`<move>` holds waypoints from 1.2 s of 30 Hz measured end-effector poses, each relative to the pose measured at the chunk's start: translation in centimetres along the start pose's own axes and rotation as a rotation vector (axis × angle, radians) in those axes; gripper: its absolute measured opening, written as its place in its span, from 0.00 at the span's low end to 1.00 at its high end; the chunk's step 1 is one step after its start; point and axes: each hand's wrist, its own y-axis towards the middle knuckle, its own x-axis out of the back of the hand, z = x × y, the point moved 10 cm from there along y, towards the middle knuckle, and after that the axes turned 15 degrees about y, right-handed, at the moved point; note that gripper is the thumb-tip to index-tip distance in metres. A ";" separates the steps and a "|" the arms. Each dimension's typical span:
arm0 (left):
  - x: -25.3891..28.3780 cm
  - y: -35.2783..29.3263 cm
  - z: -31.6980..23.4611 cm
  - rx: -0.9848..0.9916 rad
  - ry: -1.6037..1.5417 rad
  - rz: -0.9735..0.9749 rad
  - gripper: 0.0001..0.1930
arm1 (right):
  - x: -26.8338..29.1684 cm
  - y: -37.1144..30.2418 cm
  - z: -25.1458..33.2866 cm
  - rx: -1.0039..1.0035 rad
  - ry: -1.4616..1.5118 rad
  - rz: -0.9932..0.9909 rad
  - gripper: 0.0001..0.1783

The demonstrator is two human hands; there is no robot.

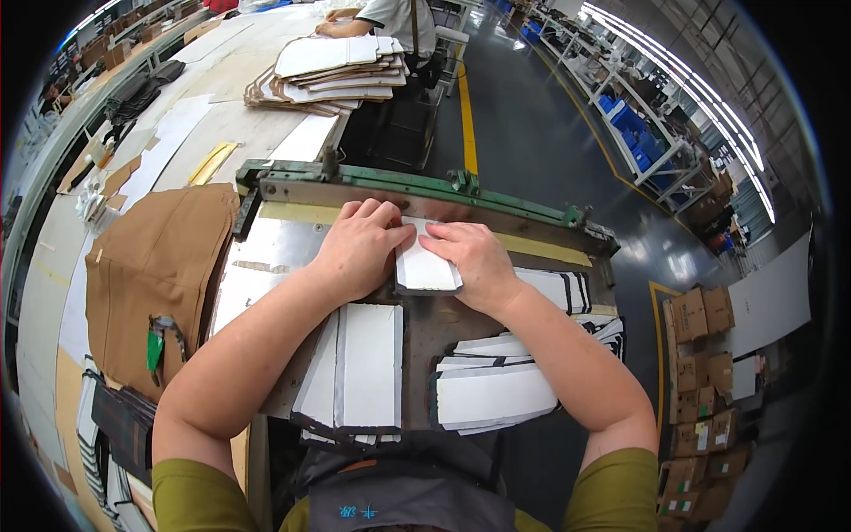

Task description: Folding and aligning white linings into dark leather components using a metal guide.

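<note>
A white panel with dark edging lies at the front of a machine with a green metal bar. My left hand has its fingers curled at the panel's left edge, the thumb pressed on its top. From the right, my right hand holds the panel too, thumb and fingers on its surface. The panel's far end is close to the bar and partly hidden by my fingers. Below my left forearm sits a stack of white dark-edged panels. Similar panels lie fanned out under my right forearm.
Brown fabric pieces cover the table at left, with a green-handled tool on them. A pile of white and brown pieces stands farther off, near another person. Cardboard boxes are stacked at right, beyond the aisle.
</note>
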 end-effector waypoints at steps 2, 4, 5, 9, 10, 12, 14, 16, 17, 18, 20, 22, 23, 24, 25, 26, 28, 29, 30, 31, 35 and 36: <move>0.2 -0.1 -0.1 0.004 -0.008 -0.013 0.18 | -0.1 0.0 -0.1 -0.006 0.010 0.002 0.20; -0.1 -0.2 0.4 0.042 -0.029 0.030 0.18 | 0.0 0.1 -0.1 -0.009 0.021 0.003 0.19; 0.0 -0.1 0.5 0.041 -0.029 0.029 0.18 | 0.0 0.1 -0.2 -0.026 0.022 0.022 0.19; 0.3 0.2 0.4 0.000 -0.084 0.045 0.17 | 0.1 -0.2 -1.1 -0.088 0.077 -0.005 0.19; 0.0 0.3 0.6 0.009 -0.110 0.081 0.17 | 0.0 -0.1 -1.0 -0.054 0.079 -0.024 0.20; 0.0 0.3 0.8 0.005 -0.081 0.027 0.16 | 0.2 0.3 -1.5 -0.100 0.056 0.000 0.21; 0.2 0.2 1.0 0.003 -0.050 -0.030 0.14 | 0.2 0.5 -1.8 -0.142 0.034 0.025 0.21; 0.0 0.4 0.8 0.029 -0.054 0.031 0.14 | 0.8 0.2 -1.6 -0.119 -0.064 0.000 0.17; -0.4 0.4 0.9 0.029 -0.055 0.028 0.14 | 0.8 0.3 -1.7 -0.119 -0.067 0.001 0.17; 0.2 0.5 1.1 0.027 -0.071 -0.063 0.13 | 1.1 0.4 -1.5 -0.080 -0.052 -0.041 0.14; 0.5 0.2 1.8 0.048 -0.099 -0.144 0.07 | 1.7 0.4 -1.9 -0.052 0.035 -0.145 0.10; -0.3 0.0 3.7 0.261 -0.533 -0.085 0.08 | 3.9 0.9 -1.4 -0.023 0.169 -0.290 0.08; -1.9 0.0 5.0 0.441 -0.797 0.027 0.13 | 4.8 1.2 -1.1 -0.021 0.168 -0.283 0.08; -1.3 0.0 6.2 0.522 -0.698 -0.035 0.18 | 6.9 0.8 -1.2 -0.090 0.197 -0.407 0.07; -0.5 -0.2 7.5 0.597 -0.591 -0.101 0.24 | 8.8 0.5 -1.4 -0.154 0.222 -0.535 0.06; 1.4 -0.8 7.5 0.529 -0.354 -0.299 0.34 | 9.3 1.1 0.7 -0.044 0.069 -0.496 0.06; 4.4 -0.3 4.5 0.320 -0.183 -0.396 0.34 | 8.3 1.4 2.3 0.057 -0.034 -0.394 0.05; 6.0 0.0 1.8 0.112 -0.010 -0.485 0.34 | 7.0 1.4 3.7 0.155 -0.132 -0.287 0.04; 4.0 0.3 0.9 -0.011 -0.065 -0.333 0.30 | 5.5 1.8 4.4 0.141 -0.057 -0.201 0.05; 3.0 0.0 1.1 -0.003 -0.062 -0.334 0.30 | 5.0 1.6 4.9 0.149 -0.054 -0.196 0.05; -0.5 0.2 -0.8 -0.168 -0.181 -0.058 0.20 | 2.8 1.3 3.4 0.022 0.214 0.002 0.07; -0.6 0.2 -1.1 -0.179 -0.210 -0.046 0.20 | 2.6 1.0 2.0 -0.097 0.357 0.025 0.08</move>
